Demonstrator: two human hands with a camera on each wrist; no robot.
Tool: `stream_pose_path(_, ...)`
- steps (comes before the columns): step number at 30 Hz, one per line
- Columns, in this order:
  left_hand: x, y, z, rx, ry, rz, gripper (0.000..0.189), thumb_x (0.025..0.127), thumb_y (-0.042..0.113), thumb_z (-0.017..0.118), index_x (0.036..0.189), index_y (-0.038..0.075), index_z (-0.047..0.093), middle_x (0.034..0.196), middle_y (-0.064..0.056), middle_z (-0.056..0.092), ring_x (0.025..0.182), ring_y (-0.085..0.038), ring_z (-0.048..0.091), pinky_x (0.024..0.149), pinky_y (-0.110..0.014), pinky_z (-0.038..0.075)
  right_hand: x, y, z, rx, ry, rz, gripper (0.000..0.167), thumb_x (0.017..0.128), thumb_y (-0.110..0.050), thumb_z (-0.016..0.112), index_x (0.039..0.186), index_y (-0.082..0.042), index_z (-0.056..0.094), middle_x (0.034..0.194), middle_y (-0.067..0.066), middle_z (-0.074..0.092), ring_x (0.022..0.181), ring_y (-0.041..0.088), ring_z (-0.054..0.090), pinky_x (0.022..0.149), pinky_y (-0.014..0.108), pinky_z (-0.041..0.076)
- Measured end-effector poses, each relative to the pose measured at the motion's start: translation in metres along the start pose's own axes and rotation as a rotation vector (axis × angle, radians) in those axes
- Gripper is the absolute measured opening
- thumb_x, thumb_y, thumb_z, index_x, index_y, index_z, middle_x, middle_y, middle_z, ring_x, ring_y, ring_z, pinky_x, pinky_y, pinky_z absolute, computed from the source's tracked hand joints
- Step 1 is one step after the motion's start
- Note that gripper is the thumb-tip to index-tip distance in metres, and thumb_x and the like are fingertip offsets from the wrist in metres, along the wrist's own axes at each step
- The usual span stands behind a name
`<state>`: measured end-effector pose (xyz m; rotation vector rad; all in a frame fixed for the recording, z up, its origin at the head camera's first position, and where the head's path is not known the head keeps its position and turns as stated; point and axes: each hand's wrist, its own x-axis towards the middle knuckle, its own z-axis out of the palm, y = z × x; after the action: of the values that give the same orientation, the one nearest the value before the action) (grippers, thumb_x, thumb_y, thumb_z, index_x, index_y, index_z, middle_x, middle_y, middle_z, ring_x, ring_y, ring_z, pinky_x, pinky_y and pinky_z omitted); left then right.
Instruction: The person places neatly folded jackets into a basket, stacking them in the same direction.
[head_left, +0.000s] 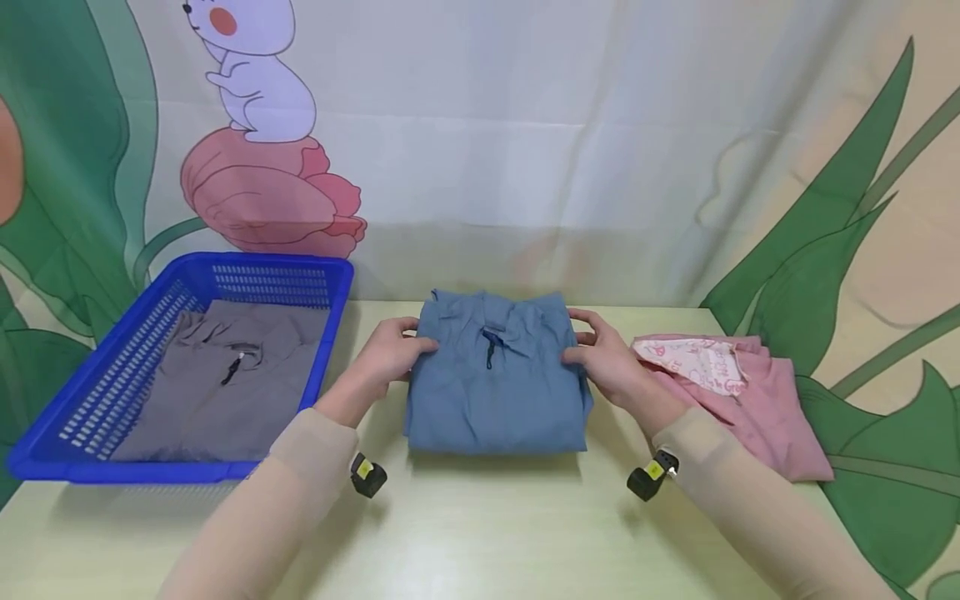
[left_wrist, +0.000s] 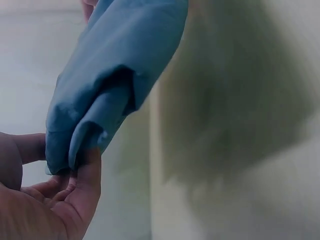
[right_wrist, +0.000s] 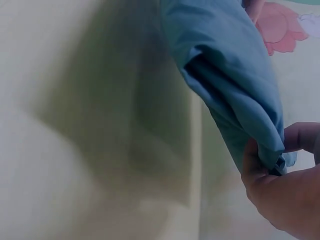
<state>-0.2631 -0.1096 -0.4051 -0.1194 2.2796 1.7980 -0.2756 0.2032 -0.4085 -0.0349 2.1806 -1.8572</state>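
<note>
Between both hands is a folded blue jacket point(head_left: 498, 392), with its collar and a dark cord-like pull at the top middle. My left hand point(head_left: 390, 354) pinches its left edge, thumb on top and fingers beneath. On the opposite edge, my right hand point(head_left: 609, 358) grips it the same way. In the left wrist view, the jacket's folded layers point(left_wrist: 107, 105) show at the side, held off the table with a shadow beyond. The right wrist view shows thumb and fingers of the right hand point(right_wrist: 287, 195) closed on the jacket's corner point(right_wrist: 235, 95).
A blue plastic basket point(head_left: 341, 321) stands on the left with a folded grey garment point(head_left: 225, 400) inside. To the right lies a folded pink garment point(head_left: 783, 408) with a white printed lining, close to my right forearm. A printed curtain point(head_left: 517, 167) hangs behind the pale table point(head_left: 510, 533).
</note>
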Motion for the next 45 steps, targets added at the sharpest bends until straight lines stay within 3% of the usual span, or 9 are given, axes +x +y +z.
stream_pose_path(6, -0.011, 0.015, -0.020, -0.012, -0.018, 0.018, 0.052, 0.103, 0.010, 0.056, 0.152, -0.003, 0.042, 0.142, -0.027, 0.054, 0.124, -0.040, 0.059, 0.098, -0.052, 0.053, 0.004, -0.019, 0.007, 0.042, -0.039, -0.041, 0.078, 0.092, 0.011, 0.056, 0.161, -0.012, 0.027, 0.144, 0.025, 0.043, 0.126, 0.035, 0.048, 0.106, 0.045, 0.042)
stream_pose_path(12, -0.018, 0.020, -0.039, -0.042, -0.014, 0.010, 0.061, 0.104, 0.010, 0.056, 0.158, -0.002, 0.032, 0.149, -0.027, 0.047, 0.133, -0.040, 0.051, 0.103, -0.054, 0.048, 0.011, -0.032, 0.020, 0.056, -0.071, -0.081, 0.079, 0.091, 0.013, 0.057, 0.160, -0.012, 0.029, 0.144, 0.024, 0.044, 0.124, 0.033, 0.050, 0.097, 0.040, 0.047)
stream_pose_path(21, -0.028, 0.022, -0.072, 0.000, 0.011, 0.006, 0.069, 0.105, 0.016, 0.057, 0.162, 0.001, 0.021, 0.159, -0.022, 0.036, 0.131, -0.036, 0.051, 0.105, -0.051, 0.047, 0.016, -0.047, 0.046, 0.096, -0.107, -0.092, 0.080, 0.091, 0.015, 0.058, 0.160, -0.015, 0.031, 0.144, 0.023, 0.047, 0.127, 0.037, 0.052, 0.100, 0.049, 0.047)
stream_pose_path(30, -0.037, 0.023, -0.101, 0.033, 0.008, 0.022, 0.061, 0.106, 0.016, 0.056, 0.159, 0.000, 0.030, 0.150, -0.021, 0.047, 0.128, -0.034, 0.054, 0.103, -0.050, 0.049, 0.023, -0.062, 0.078, 0.046, -0.120, -0.114, 0.078, 0.089, 0.013, 0.062, 0.157, -0.017, 0.038, 0.138, 0.020, 0.051, 0.119, 0.035, 0.056, 0.098, 0.048, 0.048)
stream_pose_path(41, -0.053, 0.031, -0.142, 0.207, 0.028, 0.053, 0.065, 0.108, 0.023, 0.054, 0.160, -0.003, 0.025, 0.152, -0.027, 0.043, 0.131, -0.041, 0.051, 0.104, -0.056, 0.046, 0.032, -0.077, 0.111, 0.050, -0.147, -0.159, 0.076, 0.088, 0.014, 0.063, 0.155, -0.016, 0.041, 0.133, 0.019, 0.056, 0.105, 0.029, 0.059, 0.076, 0.035, 0.048)
stream_pose_path(45, -0.055, 0.029, -0.157, 0.261, 0.006, 0.066, 0.063, 0.108, 0.023, 0.052, 0.159, -0.004, 0.026, 0.149, -0.028, 0.043, 0.126, -0.039, 0.054, 0.100, -0.052, 0.051, 0.033, -0.082, 0.126, 0.034, -0.152, -0.167, 0.075, 0.089, 0.013, 0.063, 0.154, -0.015, 0.042, 0.136, 0.019, 0.054, 0.110, 0.030, 0.058, 0.082, 0.038, 0.047)
